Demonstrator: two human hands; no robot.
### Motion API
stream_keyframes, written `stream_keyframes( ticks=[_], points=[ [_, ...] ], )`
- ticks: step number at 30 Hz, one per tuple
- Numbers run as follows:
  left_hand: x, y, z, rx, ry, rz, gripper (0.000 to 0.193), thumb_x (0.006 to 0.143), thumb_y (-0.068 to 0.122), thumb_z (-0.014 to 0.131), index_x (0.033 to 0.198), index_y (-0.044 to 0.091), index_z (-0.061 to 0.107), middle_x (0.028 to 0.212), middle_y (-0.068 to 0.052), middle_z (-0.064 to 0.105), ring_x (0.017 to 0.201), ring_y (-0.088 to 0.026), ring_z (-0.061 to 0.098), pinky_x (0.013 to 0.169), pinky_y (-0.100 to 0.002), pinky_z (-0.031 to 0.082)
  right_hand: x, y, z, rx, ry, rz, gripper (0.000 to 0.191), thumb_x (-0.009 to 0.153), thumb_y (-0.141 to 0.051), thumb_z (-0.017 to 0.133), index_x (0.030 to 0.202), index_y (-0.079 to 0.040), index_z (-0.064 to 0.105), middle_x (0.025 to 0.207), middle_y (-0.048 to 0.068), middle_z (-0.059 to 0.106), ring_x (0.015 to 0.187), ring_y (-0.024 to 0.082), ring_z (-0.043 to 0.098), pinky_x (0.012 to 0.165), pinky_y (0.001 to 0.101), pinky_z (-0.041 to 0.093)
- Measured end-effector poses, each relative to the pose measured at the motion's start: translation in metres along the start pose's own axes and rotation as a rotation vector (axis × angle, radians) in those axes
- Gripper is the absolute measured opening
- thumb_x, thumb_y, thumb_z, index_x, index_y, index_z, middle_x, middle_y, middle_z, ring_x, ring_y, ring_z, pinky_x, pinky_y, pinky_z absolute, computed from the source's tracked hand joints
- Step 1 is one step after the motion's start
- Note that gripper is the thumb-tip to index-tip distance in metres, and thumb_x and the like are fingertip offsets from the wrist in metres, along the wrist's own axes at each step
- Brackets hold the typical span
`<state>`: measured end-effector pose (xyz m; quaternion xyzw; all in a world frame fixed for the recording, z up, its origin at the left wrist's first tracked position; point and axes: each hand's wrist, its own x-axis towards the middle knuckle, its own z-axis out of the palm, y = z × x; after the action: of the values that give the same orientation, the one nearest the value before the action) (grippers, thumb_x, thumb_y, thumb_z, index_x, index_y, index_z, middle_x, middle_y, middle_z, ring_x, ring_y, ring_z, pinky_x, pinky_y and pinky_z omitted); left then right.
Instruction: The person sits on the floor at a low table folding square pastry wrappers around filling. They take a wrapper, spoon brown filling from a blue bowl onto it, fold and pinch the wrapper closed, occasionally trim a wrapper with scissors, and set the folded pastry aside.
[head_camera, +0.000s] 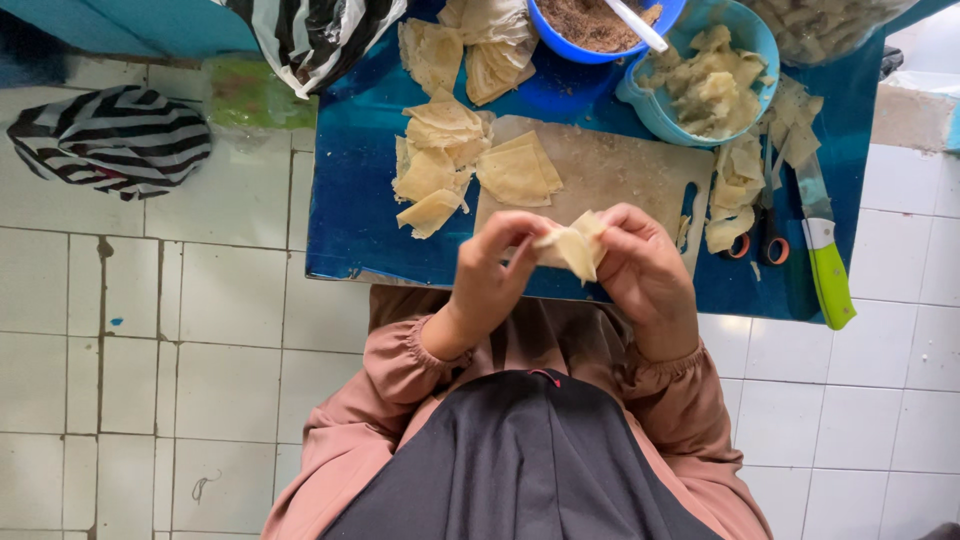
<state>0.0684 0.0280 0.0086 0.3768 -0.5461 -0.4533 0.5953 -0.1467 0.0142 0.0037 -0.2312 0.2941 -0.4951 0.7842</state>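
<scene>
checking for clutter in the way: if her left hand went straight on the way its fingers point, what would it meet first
The left hand points across at the folded wrapper it already pinches, with the right hand directly behind it. Nothing else lies between them.

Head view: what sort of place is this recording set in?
Probably a home kitchen floor: a low blue table on white tiles, a cutting board with dough wrappers, and a bowl of filling.

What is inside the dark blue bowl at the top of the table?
The dark blue bowl holds a brown, crumbly filling, and a white spoon rests in it. The frame edge cuts off the bowl's far part, and the filling hides the spoon's tip and the bowl's bottom.
</scene>
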Motion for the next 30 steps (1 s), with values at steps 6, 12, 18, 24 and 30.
stream_keyframes(
  ticks=[6,12,18,24,30],
  points=[
    [-0.002,-0.006,-0.029,-0.233,0.213,-0.226,0.023,0.106,0.005,0.063,0.128,-0.002,0.064,0.109,-0.005,0.072,0.097,-0.01,0.07,0.088,-0.023,0.057,0.006,0.016,0.041,-0.801,0.225,-0.646,0.011,0.104,0.004,0.067,0.114,0.0,0.065,0.112,0.009,0.064,0.098,0.018,0.063,0.09,0.0288,0.052],
    [0.0,0.006,-0.055,-0.196,0.284,-0.202,0.02,0.11,0.009,0.059,0.124,-0.003,0.066,0.111,-0.005,0.073,0.098,-0.01,0.071,0.089,-0.025,0.059,0.029,0.036,0.083,-1.848,-0.06,-1.016,0.03,0.089,0.004,0.064,0.119,-0.002,0.069,0.108,0.014,0.065,0.103,0.032,0.064,0.092,0.0404,0.049],
    [0.007,0.023,-0.049,-0.104,-0.066,-0.13,0.015,0.107,0.006,0.061,0.121,0.0,0.065,0.111,-0.008,0.075,0.102,-0.014,0.074,0.091,-0.026,0.06,0.011,0.033,0.078,-1.221,0.028,-0.615,0.027,0.105,0.004,0.058,0.131,0.0,0.065,0.119,0.011,0.066,0.111,0.02,0.065,0.1,0.0305,0.052],
    [0.035,0.025,-0.012,0.333,-0.2,0.159,0.015,0.097,0.002,0.071,0.111,0.007,0.071,0.104,-0.011,0.067,0.095,-0.025,0.069,0.081,-0.032,0.055,-0.006,0.008,0.027,-0.649,0.151,-0.276,0.017,0.101,0.002,0.066,0.117,0.006,0.068,0.111,0.006,0.071,0.097,0.011,0.065,0.087,0.024,0.054],
    [0.059,0.003,0.042,0.124,-0.279,-0.134,0.013,0.097,0.0,0.068,0.109,0.004,0.071,0.112,-0.009,0.064,0.09,-0.017,0.071,0.076,-0.028,0.059,-0.016,-0.036,0.003,-1.083,0.244,-0.437,0.02,0.096,0.001,0.074,0.115,0.004,0.072,0.1,0.002,0.065,0.087,0.01,0.058,0.077,0.0233,0.046]
  ],
)
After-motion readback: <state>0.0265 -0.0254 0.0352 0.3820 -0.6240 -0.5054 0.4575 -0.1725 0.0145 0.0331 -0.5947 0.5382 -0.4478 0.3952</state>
